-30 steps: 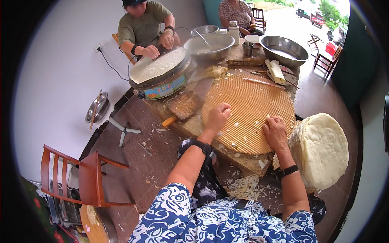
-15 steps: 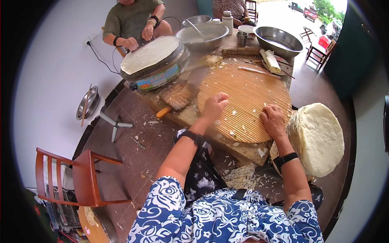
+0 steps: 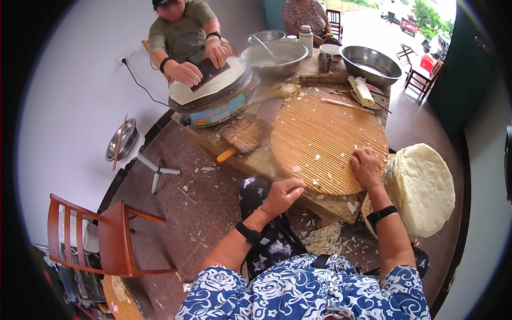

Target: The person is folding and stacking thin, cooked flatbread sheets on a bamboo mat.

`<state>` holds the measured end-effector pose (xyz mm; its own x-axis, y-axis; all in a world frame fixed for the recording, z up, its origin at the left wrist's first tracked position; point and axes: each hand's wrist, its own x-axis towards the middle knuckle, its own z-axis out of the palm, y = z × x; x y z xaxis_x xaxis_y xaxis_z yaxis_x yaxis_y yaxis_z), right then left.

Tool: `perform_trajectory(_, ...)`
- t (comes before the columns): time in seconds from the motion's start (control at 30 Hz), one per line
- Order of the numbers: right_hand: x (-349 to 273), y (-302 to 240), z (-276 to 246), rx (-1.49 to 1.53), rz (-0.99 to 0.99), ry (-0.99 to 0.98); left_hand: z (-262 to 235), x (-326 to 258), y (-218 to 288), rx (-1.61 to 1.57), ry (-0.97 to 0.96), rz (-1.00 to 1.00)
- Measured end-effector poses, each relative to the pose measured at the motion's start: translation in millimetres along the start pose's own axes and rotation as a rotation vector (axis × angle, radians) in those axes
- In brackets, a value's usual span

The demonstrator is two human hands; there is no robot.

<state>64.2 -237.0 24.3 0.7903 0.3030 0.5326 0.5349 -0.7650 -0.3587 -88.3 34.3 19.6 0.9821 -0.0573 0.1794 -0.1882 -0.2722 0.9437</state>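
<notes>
Round mat (image 3: 325, 141) — slatted, lies flat on the table (image 3: 256, 160), crumbs scattered over it. Right hand (image 3: 367, 168) rests flat on its near right edge, fingers spread. Left hand (image 3: 282, 194) hovers at the near rim, fingers curled together, pinching nothing visible. Pancake stack (image 3: 424, 186) just right of the mat. Risk — an elbow nudge could tip the stack; sweeping could send crumbs to the floor (image 3: 186, 197).

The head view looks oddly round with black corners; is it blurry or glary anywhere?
Head view: fisheye bends the table edge, black rim all round; soft daylight, weak shadows; street top right washed out; both hands, left and right, sharp.
</notes>
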Motion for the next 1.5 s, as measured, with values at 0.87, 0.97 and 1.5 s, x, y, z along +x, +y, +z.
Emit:
perform_trajectory(0.87,-2,8,7,-0.024,0.021,-0.002,2,-8,-22,-0.296,-0.085,-0.156)
perform_trajectory(0.97,-2,2,9,-0.001,0.022,-0.033,-3,-13,-20,-0.306,-0.092,-0.179)
perform_trajectory(1.5,6,-3,11,0.005,-0.013,0.010,-11,-9,-28,-0.514,0.075,-0.076)
